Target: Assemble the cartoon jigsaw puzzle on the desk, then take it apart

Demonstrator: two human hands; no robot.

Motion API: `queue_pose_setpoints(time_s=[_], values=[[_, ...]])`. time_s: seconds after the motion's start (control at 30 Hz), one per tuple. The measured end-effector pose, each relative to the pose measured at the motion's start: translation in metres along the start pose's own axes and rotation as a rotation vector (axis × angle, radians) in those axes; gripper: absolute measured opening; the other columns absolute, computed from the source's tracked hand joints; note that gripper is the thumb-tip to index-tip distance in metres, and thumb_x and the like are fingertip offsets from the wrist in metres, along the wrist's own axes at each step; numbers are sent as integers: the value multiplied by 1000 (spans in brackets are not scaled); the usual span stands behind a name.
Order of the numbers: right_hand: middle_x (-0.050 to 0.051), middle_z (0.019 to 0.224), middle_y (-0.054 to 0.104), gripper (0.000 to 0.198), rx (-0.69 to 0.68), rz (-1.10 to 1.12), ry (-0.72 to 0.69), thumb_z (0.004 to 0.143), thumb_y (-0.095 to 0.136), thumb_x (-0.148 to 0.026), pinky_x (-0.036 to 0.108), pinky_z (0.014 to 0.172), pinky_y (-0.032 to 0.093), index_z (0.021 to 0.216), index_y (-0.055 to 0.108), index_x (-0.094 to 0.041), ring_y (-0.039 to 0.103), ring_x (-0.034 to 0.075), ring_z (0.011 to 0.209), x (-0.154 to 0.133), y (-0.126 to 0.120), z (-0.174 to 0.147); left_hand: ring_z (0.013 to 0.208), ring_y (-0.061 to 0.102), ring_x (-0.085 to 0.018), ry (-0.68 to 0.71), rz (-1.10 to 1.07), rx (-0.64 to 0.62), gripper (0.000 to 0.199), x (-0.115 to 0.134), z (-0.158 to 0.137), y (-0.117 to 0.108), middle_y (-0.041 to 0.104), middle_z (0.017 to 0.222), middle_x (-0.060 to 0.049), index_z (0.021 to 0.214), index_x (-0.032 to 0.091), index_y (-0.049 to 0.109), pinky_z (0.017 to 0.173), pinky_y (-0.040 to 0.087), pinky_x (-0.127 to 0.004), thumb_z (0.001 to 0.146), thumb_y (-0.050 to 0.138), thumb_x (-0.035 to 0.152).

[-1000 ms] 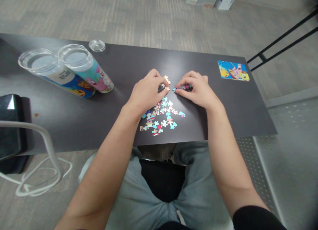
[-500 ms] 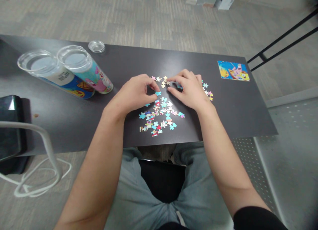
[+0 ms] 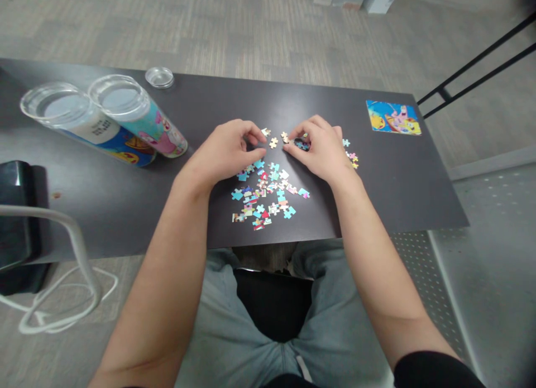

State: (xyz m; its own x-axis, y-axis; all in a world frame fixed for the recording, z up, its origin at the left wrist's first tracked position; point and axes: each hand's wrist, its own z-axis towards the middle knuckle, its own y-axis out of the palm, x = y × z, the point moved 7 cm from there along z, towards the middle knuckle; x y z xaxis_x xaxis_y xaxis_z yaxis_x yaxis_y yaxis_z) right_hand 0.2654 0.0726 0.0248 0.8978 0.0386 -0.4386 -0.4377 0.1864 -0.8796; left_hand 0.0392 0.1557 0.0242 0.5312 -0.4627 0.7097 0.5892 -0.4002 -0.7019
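Over the upper part of a spread of jigsaw pieces, my left hand hovers with thumb and forefinger apart, nothing seen between them. Just beyond its fingertips lie a cream puzzle piece and a pale one. Opposite, my right hand has its thumb and forefinger at another cream puzzle piece, pinched at its edge. Under the right palm are blue pieces, partly hidden. Pink and yellow pieces show past that hand's outer side.
Two picture-printed tubes with clear rims, a blue one and a turquoise one, stand left. A clear lid lies behind them. A cartoon picture card is at right. A black device and white cable are far left.
My left hand has shifted slightly up and left, off a blue piece near its fingertips. The cream pieces that lay together are now apart, one at my right fingertips.
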Motion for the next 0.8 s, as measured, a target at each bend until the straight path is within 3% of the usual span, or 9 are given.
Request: queue_pose_setpoints(time_s=[0.17,0.3,0.47,0.67,0.8], values=[[13,142,86,11,20,-12,66,113,90,-36,68,130,52,121,86,-29,81,39,127,2,-2,2,95,70,-22,2,117,145,28,10,5,13,82,132,-7,128,31,94,95,59,-47,101,91,36],[14,141,86,7,-7,-23,99,117,88,-34,66,130,50,119,89,-27,81,38,127,1,-5,3,101,72,-25,-11,168,130,25,10,8,20,79,137,-7,128,33,95,101,60,-51,103,90,35],[16,134,87,17,-8,-14,109,124,81,-34,67,128,49,115,92,-24,82,40,128,2,-8,4,94,70,-22,29,102,115,23,6,8,19,83,130,-6,119,30,93,96,60,-47,97,88,26],[12,136,86,12,-32,44,-7,116,84,-36,65,127,51,110,91,-29,81,41,134,5,-6,4,86,70,-20,54,-15,129,24,11,7,17,92,114,-1,118,28,87,86,56,-42,95,82,21],[11,138,86,10,-36,51,-30,108,89,-35,66,130,50,115,92,-29,81,39,130,5,-3,3,93,73,-21,63,54,179,27,14,6,14,94,119,-1,113,30,89,88,55,-43,92,79,16]])
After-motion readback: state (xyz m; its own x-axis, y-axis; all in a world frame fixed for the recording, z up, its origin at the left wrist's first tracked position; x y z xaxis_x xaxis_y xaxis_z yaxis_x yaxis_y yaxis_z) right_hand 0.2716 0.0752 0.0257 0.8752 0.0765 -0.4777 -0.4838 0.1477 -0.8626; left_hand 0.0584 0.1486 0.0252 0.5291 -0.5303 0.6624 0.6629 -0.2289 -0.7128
